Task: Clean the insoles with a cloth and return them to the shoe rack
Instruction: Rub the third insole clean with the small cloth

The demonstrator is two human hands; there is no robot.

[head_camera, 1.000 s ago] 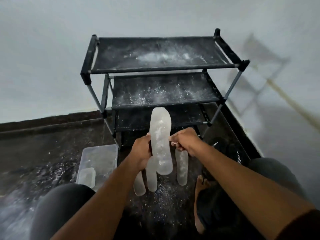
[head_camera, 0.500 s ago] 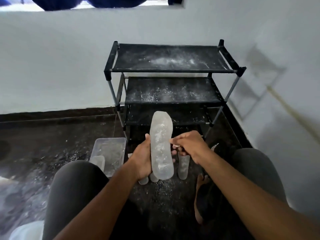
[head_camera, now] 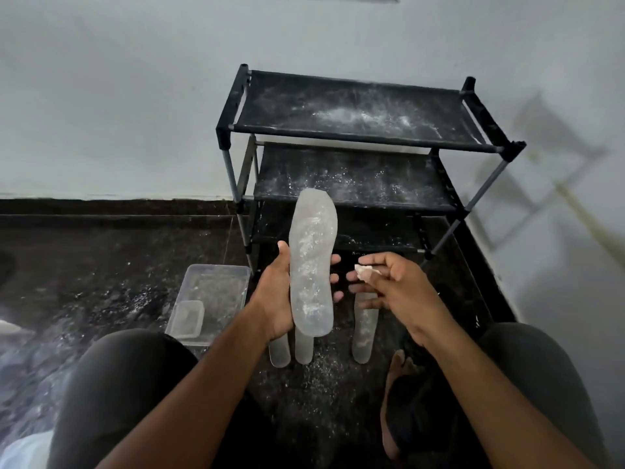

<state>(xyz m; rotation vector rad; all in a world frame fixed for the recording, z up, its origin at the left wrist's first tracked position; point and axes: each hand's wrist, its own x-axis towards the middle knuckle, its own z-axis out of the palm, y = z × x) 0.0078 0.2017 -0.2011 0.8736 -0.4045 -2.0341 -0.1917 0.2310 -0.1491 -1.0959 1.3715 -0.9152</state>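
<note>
Fingers of the left hand (head_camera: 275, 299) wrap a clear insole (head_camera: 313, 265) upright; beside it, apart, the right hand (head_camera: 392, 286) pinches a small cloth (head_camera: 367, 271).

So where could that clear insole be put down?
All the black shoe rack shelves visible are bare, though dusty. The floor before it is crowded: three translucent insoles lie there, the clear plastic tub sits leftward.

So on my end I see bare forearms, no sleeves, left hand (head_camera: 275, 296) and right hand (head_camera: 395, 286) ungloved, dark grey trousers (head_camera: 128, 384) over both knees, one bare foot (head_camera: 394, 401) near right.
</note>
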